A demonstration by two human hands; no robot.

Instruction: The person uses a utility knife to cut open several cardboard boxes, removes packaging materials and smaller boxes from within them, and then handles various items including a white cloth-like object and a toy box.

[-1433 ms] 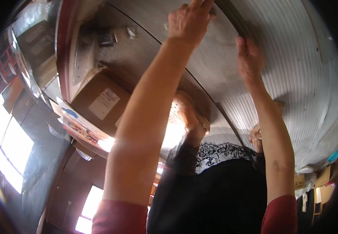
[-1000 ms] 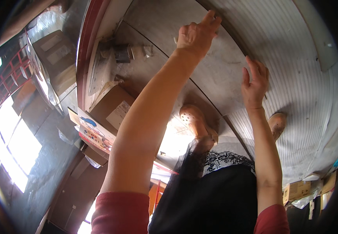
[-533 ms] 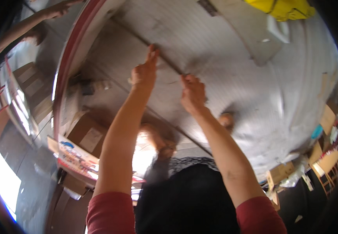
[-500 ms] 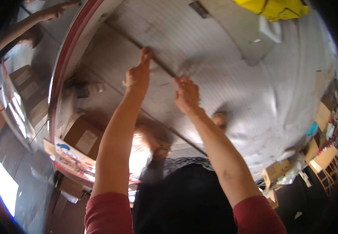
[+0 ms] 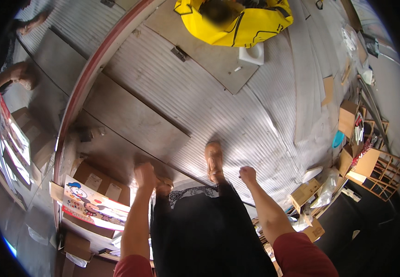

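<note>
Both the left hand [image 5: 145, 174] and right hand [image 5: 247, 175] are closed into empty fists above the ribbed metal floor [image 5: 237, 115]. A foot [image 5: 214, 161] steps forward. It could slip on the ribs or catch a flat panel [image 5: 133, 122].

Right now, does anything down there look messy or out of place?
Yes. Cardboard boxes and loose sheets lie scattered along the right side of the ribbed metal floor, some tipped at angles.

Left boxes: brown cartons [image 5: 99, 181] with pale labels, low left, by the red rail.
Poster: white cartoon sheet [image 5: 93, 207], red, blue and yellow, in front of those cartons.
Right boxes: open brown cartons [image 5: 348, 117] at right edge; flatter ones [image 5: 304, 196] lower right.
</note>
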